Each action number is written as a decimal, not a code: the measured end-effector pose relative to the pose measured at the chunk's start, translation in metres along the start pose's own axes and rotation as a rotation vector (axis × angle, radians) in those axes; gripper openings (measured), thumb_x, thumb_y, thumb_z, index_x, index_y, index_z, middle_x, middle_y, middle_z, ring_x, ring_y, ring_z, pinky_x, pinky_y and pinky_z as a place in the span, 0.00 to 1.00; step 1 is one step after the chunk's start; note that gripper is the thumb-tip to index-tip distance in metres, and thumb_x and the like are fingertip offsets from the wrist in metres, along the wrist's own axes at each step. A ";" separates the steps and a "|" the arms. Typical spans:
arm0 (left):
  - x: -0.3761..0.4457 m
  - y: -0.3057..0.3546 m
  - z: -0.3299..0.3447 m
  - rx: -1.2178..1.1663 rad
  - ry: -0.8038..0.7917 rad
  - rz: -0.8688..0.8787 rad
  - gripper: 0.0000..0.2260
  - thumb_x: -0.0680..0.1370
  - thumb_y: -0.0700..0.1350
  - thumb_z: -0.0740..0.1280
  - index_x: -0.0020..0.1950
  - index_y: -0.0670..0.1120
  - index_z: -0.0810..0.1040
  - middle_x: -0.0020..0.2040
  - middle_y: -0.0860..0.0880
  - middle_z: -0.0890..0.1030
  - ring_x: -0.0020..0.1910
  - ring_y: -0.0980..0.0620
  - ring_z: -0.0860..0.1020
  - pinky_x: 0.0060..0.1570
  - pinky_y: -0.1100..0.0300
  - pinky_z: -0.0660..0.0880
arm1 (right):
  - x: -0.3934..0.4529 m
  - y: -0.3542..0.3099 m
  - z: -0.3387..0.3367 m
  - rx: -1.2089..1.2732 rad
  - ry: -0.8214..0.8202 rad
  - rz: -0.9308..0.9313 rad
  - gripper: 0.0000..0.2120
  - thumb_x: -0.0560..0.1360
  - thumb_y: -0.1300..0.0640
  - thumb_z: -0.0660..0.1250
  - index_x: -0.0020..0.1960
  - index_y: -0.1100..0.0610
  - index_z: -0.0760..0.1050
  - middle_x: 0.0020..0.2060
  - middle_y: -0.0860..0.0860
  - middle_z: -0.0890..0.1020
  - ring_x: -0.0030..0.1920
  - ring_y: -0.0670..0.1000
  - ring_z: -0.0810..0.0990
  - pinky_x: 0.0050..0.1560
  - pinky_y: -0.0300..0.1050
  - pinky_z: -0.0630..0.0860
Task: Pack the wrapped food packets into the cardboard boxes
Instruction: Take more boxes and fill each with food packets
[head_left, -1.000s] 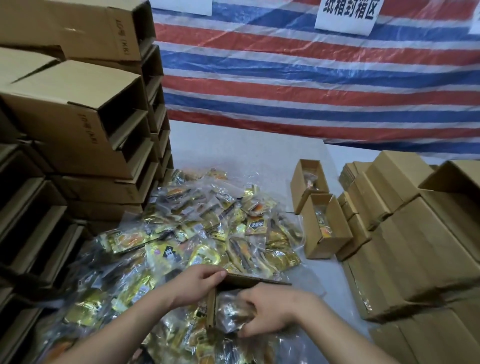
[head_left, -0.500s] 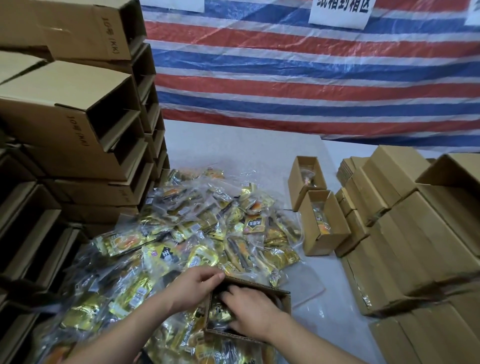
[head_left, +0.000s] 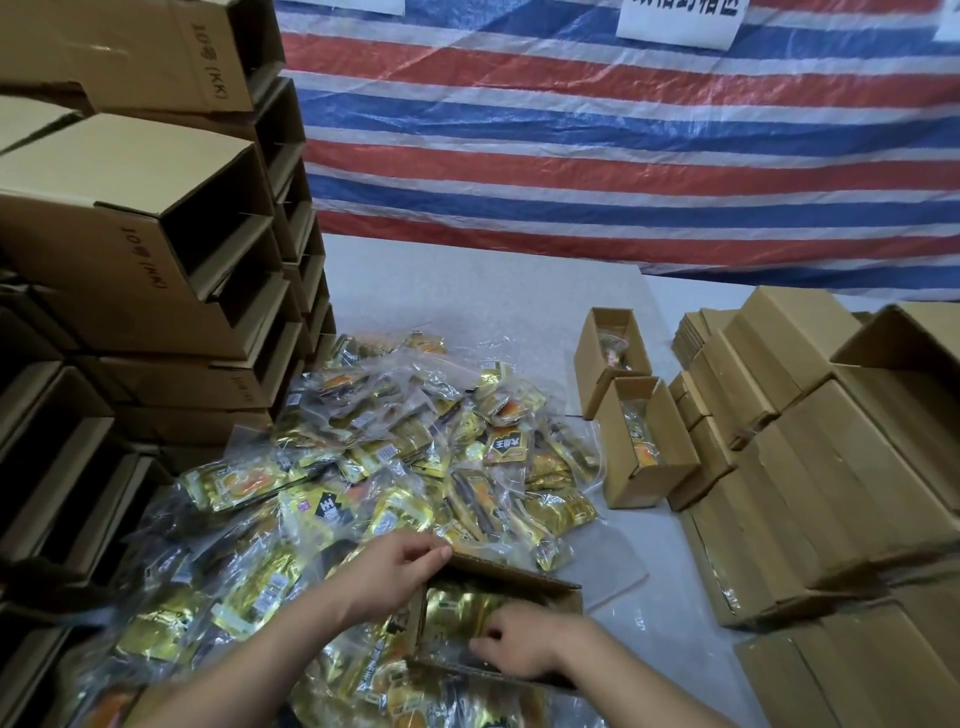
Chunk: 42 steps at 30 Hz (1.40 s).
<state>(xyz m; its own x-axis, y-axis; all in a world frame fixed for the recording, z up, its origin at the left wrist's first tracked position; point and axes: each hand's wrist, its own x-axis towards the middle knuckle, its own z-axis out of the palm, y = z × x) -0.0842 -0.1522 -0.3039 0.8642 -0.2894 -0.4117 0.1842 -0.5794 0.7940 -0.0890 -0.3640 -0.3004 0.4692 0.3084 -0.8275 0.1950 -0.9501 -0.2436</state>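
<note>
Reaching in from the lower left, the left hand curls its fingers over the far left corner of a small open brown cardboard box and grips the rim, forearm angled across the heap. The right hand comes from the lower right and sits inside the box mouth, fingers bent down onto a shiny gold-wrapped food packet lying in it; whether it pinches or only presses the packet cannot be told. This box rests on the near edge of a loose pile of gold and clear plastic food packets spread over the pale grey desk. Two more small open cardboard boxes, each with packets inside, stand on the desk right of the pile. Stacked empty brown cartons rise on the left, rows of closed cardboard boxes lie on the right, and a red, white and blue striped tarpaulin hangs behind, with a white paper sign on it.
</note>
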 end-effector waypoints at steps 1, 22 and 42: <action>0.000 0.000 0.003 0.011 -0.010 0.002 0.11 0.82 0.59 0.61 0.53 0.58 0.82 0.51 0.50 0.84 0.50 0.48 0.82 0.54 0.49 0.78 | -0.001 -0.001 0.002 0.024 -0.018 0.009 0.28 0.81 0.37 0.54 0.69 0.57 0.73 0.66 0.57 0.75 0.65 0.59 0.74 0.63 0.51 0.70; 0.007 0.028 -0.003 0.014 0.040 -0.051 0.11 0.84 0.54 0.58 0.53 0.55 0.79 0.50 0.52 0.81 0.51 0.54 0.79 0.54 0.58 0.76 | -0.021 0.037 -0.024 0.034 0.643 -0.103 0.07 0.82 0.50 0.62 0.48 0.51 0.76 0.44 0.51 0.81 0.45 0.53 0.80 0.49 0.51 0.78; 0.105 0.172 0.178 -0.117 -0.437 -0.228 0.27 0.82 0.62 0.55 0.75 0.47 0.67 0.67 0.44 0.74 0.61 0.46 0.76 0.63 0.52 0.74 | -0.066 0.218 0.006 0.583 1.003 0.763 0.12 0.80 0.52 0.63 0.60 0.55 0.79 0.52 0.57 0.84 0.53 0.59 0.82 0.50 0.49 0.79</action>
<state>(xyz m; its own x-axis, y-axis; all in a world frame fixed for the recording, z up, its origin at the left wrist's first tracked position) -0.0454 -0.4180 -0.2905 0.5234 -0.4717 -0.7096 0.4182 -0.5833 0.6963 -0.0825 -0.5919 -0.3020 0.7557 -0.6244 -0.1979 -0.6540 -0.7030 -0.2793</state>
